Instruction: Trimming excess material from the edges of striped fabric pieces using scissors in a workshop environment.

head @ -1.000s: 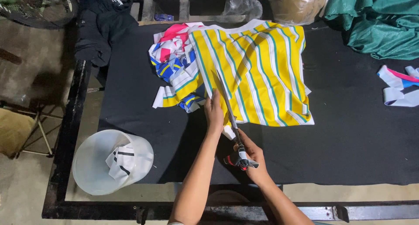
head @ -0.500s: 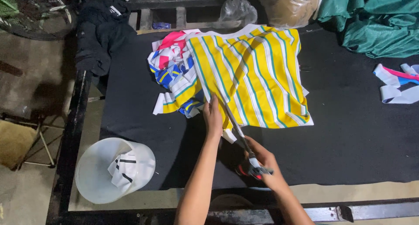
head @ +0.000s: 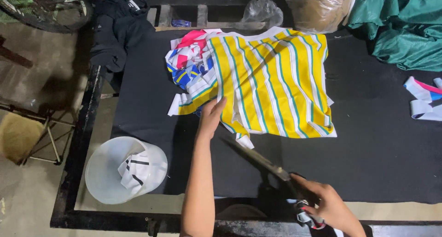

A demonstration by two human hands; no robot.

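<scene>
The right hand has drawn the long scissors back toward the near edge, clear of the yellow striped cloth, fingers closed round the wrapped handles. The left hand stays flat, fingers together, pressing the cloth's near-left corner onto the black surface (the cut looks finished). Near left, a white bucket holds striped white scraps.

The striped cloth looks smooth and a bit shiny. The table cover is black, matt fabric. The scissors are dull metal. The white bucket is plastic.
</scene>
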